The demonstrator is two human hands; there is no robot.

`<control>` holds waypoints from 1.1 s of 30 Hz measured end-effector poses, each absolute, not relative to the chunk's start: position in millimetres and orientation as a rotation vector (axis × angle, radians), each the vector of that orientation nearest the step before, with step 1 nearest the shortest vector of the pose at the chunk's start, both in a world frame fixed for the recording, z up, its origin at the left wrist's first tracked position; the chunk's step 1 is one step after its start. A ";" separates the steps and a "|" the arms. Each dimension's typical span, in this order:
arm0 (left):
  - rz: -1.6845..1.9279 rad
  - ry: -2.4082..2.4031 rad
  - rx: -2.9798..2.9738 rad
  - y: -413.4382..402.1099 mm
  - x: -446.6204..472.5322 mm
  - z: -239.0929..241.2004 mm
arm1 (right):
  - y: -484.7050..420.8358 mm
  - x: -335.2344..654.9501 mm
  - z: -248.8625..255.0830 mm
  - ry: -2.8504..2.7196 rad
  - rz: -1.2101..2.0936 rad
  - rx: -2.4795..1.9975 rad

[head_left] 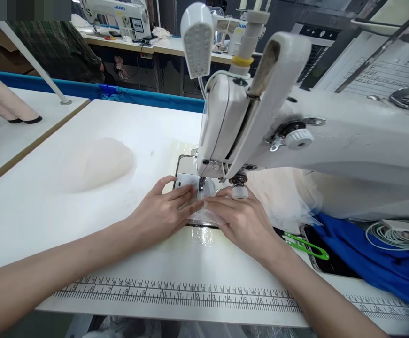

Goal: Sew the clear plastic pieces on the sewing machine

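Note:
My left hand (pixel 165 209) lies palm down left of the needle area, fingers spread and flat over the metal needle plate (pixel 186 178). On the other side, my right hand (pixel 244 216) has its fingertips on a small piece of sheer pale fabric (pixel 209 217), its thumb at the near edge. The fabric lies under the presser foot (pixel 202 184) of a white sewing machine (pixel 221 122). Its far part is hidden by my fingers and the machine head. A rounded sheer pale fabric piece (pixel 109 162) rests on the white table to the left.
A heap of sheer fabric (pixel 281 192) sits under the machine arm. Green thread snips (pixel 306 246), a black phone (pixel 331 258) and blue cloth (pixel 359 249) lie at right. A printed ruler (pixel 176 293) runs along the front edge. Behind are other sewing machines (pixel 119 19) and a person (pixel 56 51).

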State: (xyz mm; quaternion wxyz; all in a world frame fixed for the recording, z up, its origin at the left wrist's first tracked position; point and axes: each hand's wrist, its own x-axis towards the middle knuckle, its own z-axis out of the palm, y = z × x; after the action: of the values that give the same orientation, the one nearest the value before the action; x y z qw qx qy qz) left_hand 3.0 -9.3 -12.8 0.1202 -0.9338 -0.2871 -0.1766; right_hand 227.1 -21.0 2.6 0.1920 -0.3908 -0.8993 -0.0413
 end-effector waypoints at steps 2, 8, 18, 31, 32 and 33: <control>-0.515 -0.853 -2.730 -4.4 3.2 -13.1 | -17.4 226.8 0.2 -2.526 -0.186 -1.118; -0.550 -0.898 -2.674 2.2 5.7 -13.6 | -10.7 227.1 -5.5 -2.543 -0.328 -1.179; -0.600 -1.424 -3.109 4.8 9.7 9.0 | -9.2 225.9 -11.3 -2.269 -0.074 -1.224; -0.631 -1.196 -3.317 25.8 8.7 7.0 | -9.3 226.2 -11.7 -2.269 -0.117 -1.211; -0.619 -1.086 -3.228 21.0 8.2 5.2 | -11.5 226.7 -11.0 -2.307 -0.125 -1.148; -0.606 -0.972 -3.111 15.7 7.8 3.1 | -13.8 227.1 -10.5 -2.343 -0.138 -1.089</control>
State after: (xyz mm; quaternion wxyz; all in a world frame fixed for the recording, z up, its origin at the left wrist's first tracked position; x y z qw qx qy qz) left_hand 7.8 15.7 3.1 -0.0866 -0.9349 -0.2921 -0.1821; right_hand 227.1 -13.8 -10.5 0.2736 -0.4048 -0.8710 -0.0515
